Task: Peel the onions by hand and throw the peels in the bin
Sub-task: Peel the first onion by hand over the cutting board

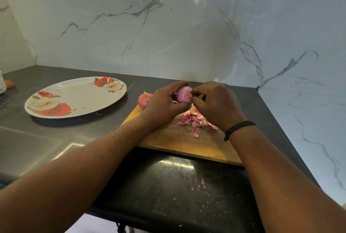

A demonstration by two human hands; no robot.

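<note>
The onion [184, 94] is held in the air above the far edge of the board [187, 144], between both hands. Its visible face is smooth and purple, mostly bare of dry skin. The left hand [164, 105] cups it, fingers curled round its far and near sides. The right hand [215, 104] pinches at its right end; whether that grip holds a strip of skin cannot be told, as the fingertips hide the spot.

Risks from this state:

- Slip. A peeled surface is likely slick. A hard pull by the right hand may twist the onion out of the left grip and drop it onto the board or desk [46, 148].
- Scatter. The peels [194, 121] lie loose on the board under the right hand. A wrist brush may sweep them onto the desk, where small flakes already lie.
- Roll. A second onion [144, 100], still skinned, sits at the board's far left corner, just beside the left hand. A nudge may send it toward the plate [74, 98].
- No bin is in view; carried peels may drop on the way.
</note>
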